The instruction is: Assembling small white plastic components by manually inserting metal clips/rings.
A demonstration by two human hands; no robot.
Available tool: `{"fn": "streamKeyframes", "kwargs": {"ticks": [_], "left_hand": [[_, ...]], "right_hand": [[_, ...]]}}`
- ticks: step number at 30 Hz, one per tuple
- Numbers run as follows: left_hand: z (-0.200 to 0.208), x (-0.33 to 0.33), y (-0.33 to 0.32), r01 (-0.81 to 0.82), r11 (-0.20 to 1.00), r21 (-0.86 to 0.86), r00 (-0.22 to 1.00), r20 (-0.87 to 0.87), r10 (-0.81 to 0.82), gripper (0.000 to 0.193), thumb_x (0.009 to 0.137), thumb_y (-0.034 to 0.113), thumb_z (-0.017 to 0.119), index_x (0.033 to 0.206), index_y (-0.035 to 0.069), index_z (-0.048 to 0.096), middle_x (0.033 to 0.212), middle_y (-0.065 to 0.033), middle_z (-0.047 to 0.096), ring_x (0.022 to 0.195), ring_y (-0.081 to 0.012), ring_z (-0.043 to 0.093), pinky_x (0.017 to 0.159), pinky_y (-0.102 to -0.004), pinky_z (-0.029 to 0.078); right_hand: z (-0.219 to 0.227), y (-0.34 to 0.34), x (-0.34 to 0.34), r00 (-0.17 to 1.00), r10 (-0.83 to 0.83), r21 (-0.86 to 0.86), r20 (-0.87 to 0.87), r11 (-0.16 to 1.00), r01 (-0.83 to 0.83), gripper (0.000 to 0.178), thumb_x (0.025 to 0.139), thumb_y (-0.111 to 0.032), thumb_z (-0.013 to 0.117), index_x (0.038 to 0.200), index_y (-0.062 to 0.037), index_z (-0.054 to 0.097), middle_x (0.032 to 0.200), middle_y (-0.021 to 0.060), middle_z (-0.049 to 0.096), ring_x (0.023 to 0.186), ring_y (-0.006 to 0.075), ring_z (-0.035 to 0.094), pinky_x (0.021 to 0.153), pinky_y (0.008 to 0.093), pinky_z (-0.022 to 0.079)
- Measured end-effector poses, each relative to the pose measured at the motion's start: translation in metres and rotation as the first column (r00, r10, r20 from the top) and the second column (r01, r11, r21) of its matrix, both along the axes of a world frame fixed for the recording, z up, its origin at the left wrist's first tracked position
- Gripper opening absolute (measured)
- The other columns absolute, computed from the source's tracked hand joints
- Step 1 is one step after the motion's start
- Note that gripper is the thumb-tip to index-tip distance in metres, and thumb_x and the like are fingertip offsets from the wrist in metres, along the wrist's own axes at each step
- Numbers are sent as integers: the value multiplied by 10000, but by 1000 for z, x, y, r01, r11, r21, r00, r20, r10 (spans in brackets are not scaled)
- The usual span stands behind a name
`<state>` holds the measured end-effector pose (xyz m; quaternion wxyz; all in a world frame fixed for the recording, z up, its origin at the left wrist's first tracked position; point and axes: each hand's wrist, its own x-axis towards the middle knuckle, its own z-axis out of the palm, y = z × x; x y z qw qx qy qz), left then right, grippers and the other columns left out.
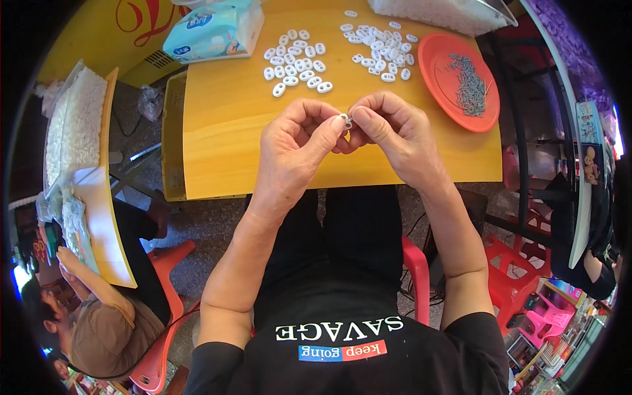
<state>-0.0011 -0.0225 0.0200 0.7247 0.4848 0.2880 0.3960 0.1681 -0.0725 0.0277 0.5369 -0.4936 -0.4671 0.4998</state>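
White plastic clip [346,121] pinched between left hand [294,148] and right hand [395,131] fingertips, equally near both, above yellow table [224,131] near edge

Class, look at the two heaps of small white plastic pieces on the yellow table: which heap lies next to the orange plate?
The right-hand heap of small white plastic pieces, beside the round orange plastic plate; the left-hand heap sits nearer the tissue pack.

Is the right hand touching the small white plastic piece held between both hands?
Touching. The head view shows the right hand pinching the small white plastic piece with thumb and forefinger, no gap visible.
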Motion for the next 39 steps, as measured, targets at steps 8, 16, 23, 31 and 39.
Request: {"fn": "streamKeyframes", "kwargs": {"ticks": [8,16,23,31,39], "left_hand": [[1,10,-4,-108,988,112,992,-51,114,96,946,54,616,981,-29,585,871,-63,652,805,-104,645,737,-246,543],[-20,21,5,-112,985,131,985,-116,128,93,941,52,622,957,-35,599,848,-47,653,755,-89,637,703,-242,550],[-24,16,12,4,965,-264,996,86,19,156,938,94,645,1028,-32,630,894,-82,680,766,-130,657,721,-251,538],[-30,18,27,21,957,-289,996,93,6,146,932,119,654,1009,3,611,875,-67,655,753,-144,624,709,-263,511],[-22,13,29,10,989,-147,999,-40,-16,140,934,121,652,1004,8,608,877,-55,645,761,-122,608,714,-247,490]], "right_hand": [[-2,2,-13,966,-182,146,184,977,157,132,960,-85,606,931,43,594,808,78,656,756,123,675,653,243,543],[-30,7,-13,958,-268,49,100,963,264,134,960,-92,611,910,31,594,790,41,638,705,85,624,625,226,519],[-25,9,-8,949,-255,45,187,967,251,144,965,-105,605,929,35,607,786,27,639,718,57,604,619,220,512],[-18,18,16,975,-150,-25,165,987,156,161,951,-128,624,977,31,632,786,30,643,672,66,602,590,230,495],[-17,14,27,913,-93,110,398,993,53,158,928,-100,651,1018,28,630,823,19,617,686,62,580,615,235,484]]}}
